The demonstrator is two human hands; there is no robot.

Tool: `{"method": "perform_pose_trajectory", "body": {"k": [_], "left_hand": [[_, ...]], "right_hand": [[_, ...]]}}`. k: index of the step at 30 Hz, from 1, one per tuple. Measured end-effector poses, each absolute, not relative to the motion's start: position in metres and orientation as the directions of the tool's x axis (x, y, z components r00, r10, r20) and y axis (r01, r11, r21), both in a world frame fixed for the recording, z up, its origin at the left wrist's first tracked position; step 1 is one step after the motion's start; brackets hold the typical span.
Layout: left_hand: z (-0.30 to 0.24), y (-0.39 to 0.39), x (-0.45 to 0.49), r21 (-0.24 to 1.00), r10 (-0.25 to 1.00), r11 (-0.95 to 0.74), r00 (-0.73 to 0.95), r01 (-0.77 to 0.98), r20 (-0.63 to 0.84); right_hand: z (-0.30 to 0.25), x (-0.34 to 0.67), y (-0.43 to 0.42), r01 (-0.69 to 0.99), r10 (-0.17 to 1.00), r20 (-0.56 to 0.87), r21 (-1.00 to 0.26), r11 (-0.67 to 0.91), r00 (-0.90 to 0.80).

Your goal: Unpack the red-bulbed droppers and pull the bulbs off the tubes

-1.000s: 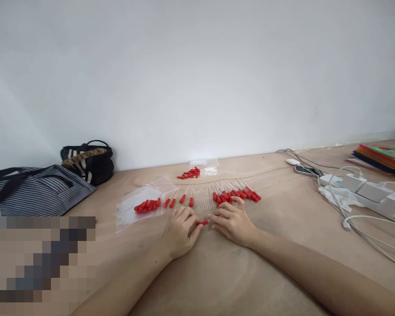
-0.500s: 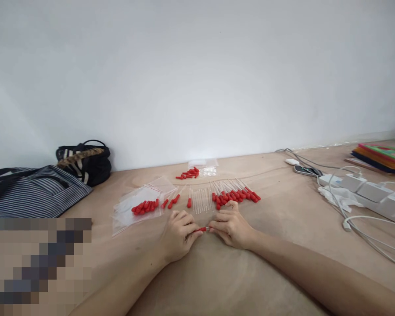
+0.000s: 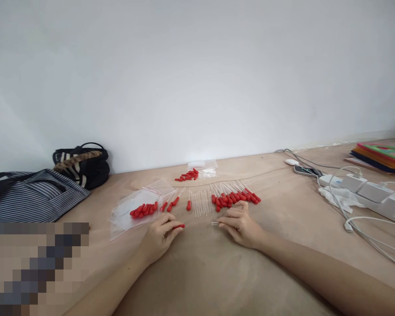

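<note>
Between the fingertips of my left hand (image 3: 161, 235) is a red rubber dropper bulb (image 3: 179, 226), its end poking out to the right. My right hand (image 3: 238, 226) pinches a thin clear glass tube (image 3: 214, 224), whose open end points left toward the bulb. A gap of bare tabletop separates the two. Beyond my hands lies a row of bare glass tubes (image 3: 201, 202). To their right, several glass droppers (image 3: 232, 197) with red bulbs lie side by side. Loose red bulbs (image 3: 144, 210) rest on clear plastic bags (image 3: 125, 219) left of centre.
Farther back are more small red pieces (image 3: 187, 175) and a bag with clear tubes (image 3: 208, 170). Bags, one striped (image 3: 36, 195) and one black (image 3: 95, 166), stand at left. A power strip (image 3: 368, 199) with cables and a stack of coloured boards (image 3: 382, 157) are at right.
My hands have moved apart, the left one to the left with the red bulb and the right one slightly right with the glass tube. Bulb and tube, together before, are now separate.
</note>
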State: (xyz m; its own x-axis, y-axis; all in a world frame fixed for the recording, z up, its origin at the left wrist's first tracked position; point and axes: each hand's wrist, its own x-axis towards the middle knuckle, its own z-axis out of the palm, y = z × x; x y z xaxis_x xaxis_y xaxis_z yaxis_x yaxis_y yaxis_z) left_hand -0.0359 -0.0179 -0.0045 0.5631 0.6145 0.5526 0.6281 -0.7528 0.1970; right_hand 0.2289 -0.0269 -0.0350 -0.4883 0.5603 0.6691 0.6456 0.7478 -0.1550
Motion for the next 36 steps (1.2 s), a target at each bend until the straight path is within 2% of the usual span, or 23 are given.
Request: {"method": "perform_pose_trajectory", "body": {"k": [3,8,11,14,17,20,25,31,36], "left_hand": [[-0.006,-0.016,-0.042,0.233,0.632,-0.733,0.512,0.639,0.582],[-0.003,-0.010,-0.041,0.238,0.665,-0.617,0.335,0.750,0.668],[0.002,-0.002,-0.052,0.317,0.730,-0.471,0.162,0.823,0.664],[0.009,0.006,-0.073,0.425,0.801,-0.263,-0.049,0.866,0.596],[0.015,0.010,-0.094,0.407,0.822,-0.108,-0.148,0.907,0.549],[0.016,0.013,-0.108,0.376,0.828,-0.041,-0.179,0.926,0.531],[0.010,0.017,-0.115,0.340,0.853,-0.034,-0.149,0.940,0.499],[0.008,0.017,-0.111,0.235,0.819,-0.087,-0.065,0.968,0.570],[0.006,0.011,-0.102,0.120,0.734,-0.080,-0.023,0.990,0.678]], "right_hand": [[-0.038,0.225,-0.027,0.680,0.589,0.665,-0.163,0.715,-0.459],[-0.035,0.214,-0.019,0.747,0.614,0.711,-0.191,0.637,-0.342],[-0.023,0.203,-0.010,0.835,0.678,0.673,-0.161,0.526,-0.298],[-0.009,0.185,0.001,0.920,0.764,0.584,-0.074,0.385,-0.273],[-0.001,0.166,0.012,0.959,0.836,0.495,-0.018,0.284,-0.239],[0.002,0.153,0.022,0.976,0.885,0.425,-0.022,0.218,-0.189],[0.000,0.146,0.030,0.986,0.916,0.378,-0.037,0.163,-0.137],[-0.003,0.144,0.029,0.988,0.928,0.351,-0.031,0.150,-0.130],[-0.004,0.147,0.025,0.984,0.916,0.371,-0.033,0.175,-0.151]]}}
